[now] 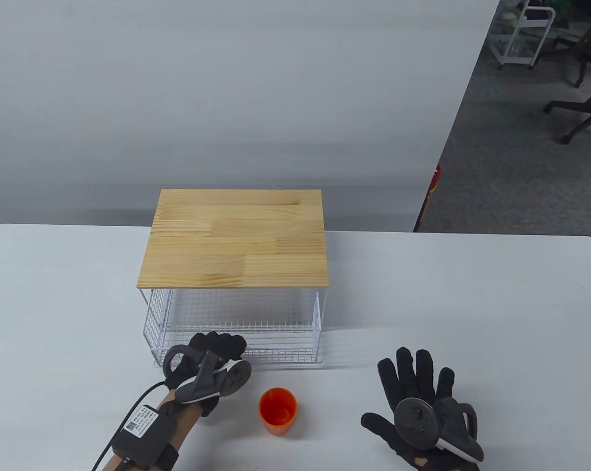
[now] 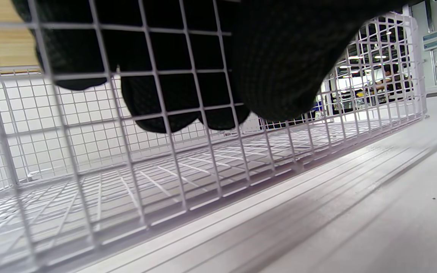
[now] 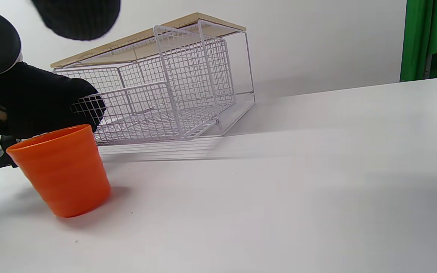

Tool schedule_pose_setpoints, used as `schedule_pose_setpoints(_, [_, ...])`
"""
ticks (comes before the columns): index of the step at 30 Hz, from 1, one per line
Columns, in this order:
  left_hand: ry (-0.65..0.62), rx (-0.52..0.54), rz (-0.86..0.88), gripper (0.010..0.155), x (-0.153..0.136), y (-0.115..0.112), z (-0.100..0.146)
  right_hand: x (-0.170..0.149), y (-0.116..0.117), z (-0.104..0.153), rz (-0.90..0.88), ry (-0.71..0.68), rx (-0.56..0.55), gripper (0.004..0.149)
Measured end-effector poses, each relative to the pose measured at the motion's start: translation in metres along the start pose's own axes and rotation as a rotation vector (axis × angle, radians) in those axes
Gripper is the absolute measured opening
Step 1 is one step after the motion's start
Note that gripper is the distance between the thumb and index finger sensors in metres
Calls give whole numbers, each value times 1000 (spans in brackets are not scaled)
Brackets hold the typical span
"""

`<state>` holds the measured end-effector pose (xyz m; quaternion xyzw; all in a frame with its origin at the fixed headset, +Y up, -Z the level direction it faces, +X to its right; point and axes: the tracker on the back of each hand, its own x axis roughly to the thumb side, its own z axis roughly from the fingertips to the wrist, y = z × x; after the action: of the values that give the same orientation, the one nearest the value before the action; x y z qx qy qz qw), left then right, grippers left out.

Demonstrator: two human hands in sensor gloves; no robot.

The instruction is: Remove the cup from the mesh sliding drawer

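Observation:
The orange cup (image 1: 278, 409) stands upright on the white table, just in front of the mesh drawer (image 1: 276, 355); it also shows in the right wrist view (image 3: 61, 170). The drawer is pulled out from under its wooden top (image 1: 236, 240) and looks empty. My left hand (image 1: 222, 346) grips the drawer's front wall at its left end. In the left wrist view the fingers (image 2: 180, 76) hang inside the mesh (image 2: 127, 182) and the thumb is outside. My right hand (image 1: 398, 392) lies open with fingers spread on the table, to the right of the cup and apart from it.
The wire frame and wooden top stand at the table's middle back (image 3: 203, 22). The table edge runs behind it. Beyond the table at the right are floor, office chairs and a cart (image 1: 523, 34).

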<state>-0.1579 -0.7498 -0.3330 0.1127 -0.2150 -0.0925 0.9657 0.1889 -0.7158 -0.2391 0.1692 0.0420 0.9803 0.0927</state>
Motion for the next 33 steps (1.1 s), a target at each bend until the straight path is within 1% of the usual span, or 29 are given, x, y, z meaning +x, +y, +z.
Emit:
schedule_pose_setpoints(22, [8,3,-3,36,-2,0,-5,0,-1,0,-4,-1,-3,93])
schedule_pose_setpoints(33, [13,0,-1,36,-5,0,-12,0,-1,0,-6,1,0,93])
